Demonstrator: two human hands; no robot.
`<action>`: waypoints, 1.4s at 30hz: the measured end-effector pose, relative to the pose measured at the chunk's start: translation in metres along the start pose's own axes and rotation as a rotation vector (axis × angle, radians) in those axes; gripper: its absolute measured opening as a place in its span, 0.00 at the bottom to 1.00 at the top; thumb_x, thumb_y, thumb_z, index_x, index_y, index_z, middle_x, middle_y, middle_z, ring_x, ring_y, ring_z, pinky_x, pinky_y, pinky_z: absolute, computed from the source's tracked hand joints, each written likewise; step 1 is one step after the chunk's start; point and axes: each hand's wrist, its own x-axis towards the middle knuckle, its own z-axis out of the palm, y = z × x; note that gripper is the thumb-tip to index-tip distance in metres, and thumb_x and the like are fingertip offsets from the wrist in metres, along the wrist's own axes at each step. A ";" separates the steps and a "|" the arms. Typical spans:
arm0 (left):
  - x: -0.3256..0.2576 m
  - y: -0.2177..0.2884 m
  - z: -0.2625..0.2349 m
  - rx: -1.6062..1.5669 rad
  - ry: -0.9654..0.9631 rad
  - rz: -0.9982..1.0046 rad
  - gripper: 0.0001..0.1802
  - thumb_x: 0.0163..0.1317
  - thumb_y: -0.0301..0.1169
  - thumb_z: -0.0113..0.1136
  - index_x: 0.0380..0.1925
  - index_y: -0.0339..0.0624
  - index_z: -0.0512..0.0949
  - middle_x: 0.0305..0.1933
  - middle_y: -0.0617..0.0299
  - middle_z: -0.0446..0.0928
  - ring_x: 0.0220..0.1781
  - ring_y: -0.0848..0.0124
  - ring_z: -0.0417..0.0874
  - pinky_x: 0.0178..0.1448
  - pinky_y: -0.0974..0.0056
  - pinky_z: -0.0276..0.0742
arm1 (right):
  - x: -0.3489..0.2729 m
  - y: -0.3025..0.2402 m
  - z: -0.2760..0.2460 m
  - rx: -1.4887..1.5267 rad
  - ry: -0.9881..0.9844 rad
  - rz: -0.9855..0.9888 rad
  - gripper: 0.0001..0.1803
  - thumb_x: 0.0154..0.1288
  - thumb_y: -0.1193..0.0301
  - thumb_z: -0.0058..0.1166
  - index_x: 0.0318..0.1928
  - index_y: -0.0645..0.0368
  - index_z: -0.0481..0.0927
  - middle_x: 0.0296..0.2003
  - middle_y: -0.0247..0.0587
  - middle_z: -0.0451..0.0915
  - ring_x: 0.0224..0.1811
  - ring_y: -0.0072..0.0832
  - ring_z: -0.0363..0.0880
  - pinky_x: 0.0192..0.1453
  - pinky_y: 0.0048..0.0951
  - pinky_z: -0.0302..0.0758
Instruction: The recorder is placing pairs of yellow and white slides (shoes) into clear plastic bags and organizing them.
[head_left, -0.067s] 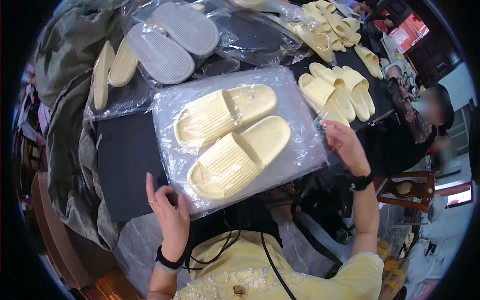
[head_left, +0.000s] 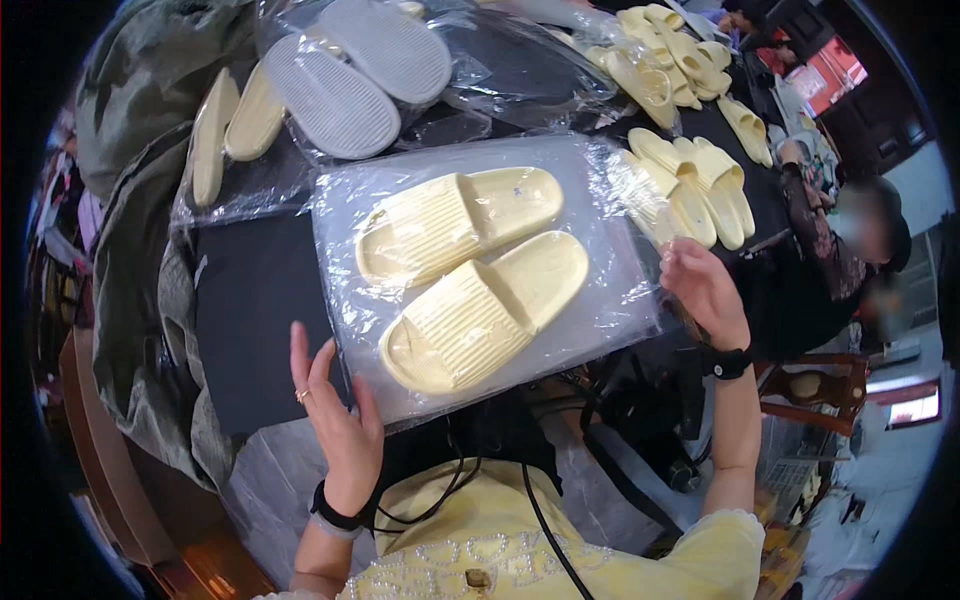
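Note:
A pair of pale yellow slippers (head_left: 470,300) with ribbed straps lies side by side on a stack of clear plastic bags (head_left: 410,408); shiny film covers the pair. At the stack's right edge, my right hand (head_left: 705,290) pinches the loose end of the clear bag (head_left: 630,195), which stretches partly over neighbouring slippers. My left hand (head_left: 340,420) is beside the lower left edge, fingers spread, its thumb close to the bag. Whether that thumb touches the film is hard to tell.
Yellow slippers (head_left: 715,180) lie to the right, with several more (head_left: 670,55) heaped behind. Bagged grey-soled slippers (head_left: 335,100) and yellow ones (head_left: 215,135) are at the far left. A black board (head_left: 260,320) is left of the stack, beside draped grey-green cloth (head_left: 150,330). Another person (head_left: 840,260) sits at right.
My right hand has shifted slightly right, and the bag's loose end now reaches farther over the neighbouring slippers. The fingers of my left hand have moved a little.

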 end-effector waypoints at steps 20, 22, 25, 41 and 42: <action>0.005 -0.007 0.046 -0.037 -0.217 -0.002 0.41 0.64 0.50 0.42 0.66 0.31 0.46 0.70 0.42 0.50 0.71 0.48 0.51 0.70 0.50 0.47 | 0.130 0.064 0.134 -1.267 -0.977 -0.558 0.22 0.56 0.63 0.51 0.50 0.57 0.73 0.46 0.52 0.71 0.46 0.47 0.71 0.51 0.41 0.70; 0.002 -0.009 0.045 0.023 -0.225 -0.013 0.44 0.62 0.53 0.44 0.66 0.31 0.46 0.70 0.41 0.49 0.71 0.47 0.51 0.70 0.49 0.46 | 0.122 0.044 0.106 -1.238 -0.861 -0.609 0.17 0.56 0.66 0.51 0.46 0.57 0.75 0.43 0.52 0.74 0.45 0.46 0.72 0.48 0.43 0.70; 0.004 -0.006 0.046 0.169 -0.272 0.011 0.48 0.57 0.58 0.48 0.66 0.32 0.49 0.69 0.40 0.49 0.71 0.47 0.51 0.70 0.49 0.46 | 0.121 0.005 0.041 -1.487 -0.656 -0.591 0.16 0.53 0.66 0.52 0.42 0.59 0.76 0.36 0.51 0.76 0.42 0.46 0.73 0.47 0.44 0.70; -0.009 -0.032 0.066 -0.288 -0.340 0.057 0.35 0.63 0.46 0.51 0.64 0.38 0.57 0.70 0.49 0.53 0.69 0.59 0.58 0.69 0.56 0.55 | 0.043 0.004 0.173 -0.991 -0.664 -0.611 0.16 0.54 0.71 0.53 0.45 0.61 0.79 0.46 0.49 0.79 0.48 0.39 0.77 0.53 0.33 0.72; -0.014 -0.034 0.073 -0.281 -0.330 0.059 0.35 0.63 0.46 0.51 0.64 0.38 0.57 0.70 0.49 0.53 0.69 0.59 0.58 0.69 0.56 0.55 | 0.042 0.025 0.188 -1.260 -0.755 -0.295 0.17 0.54 0.70 0.53 0.45 0.56 0.79 0.48 0.49 0.76 0.47 0.42 0.77 0.52 0.32 0.72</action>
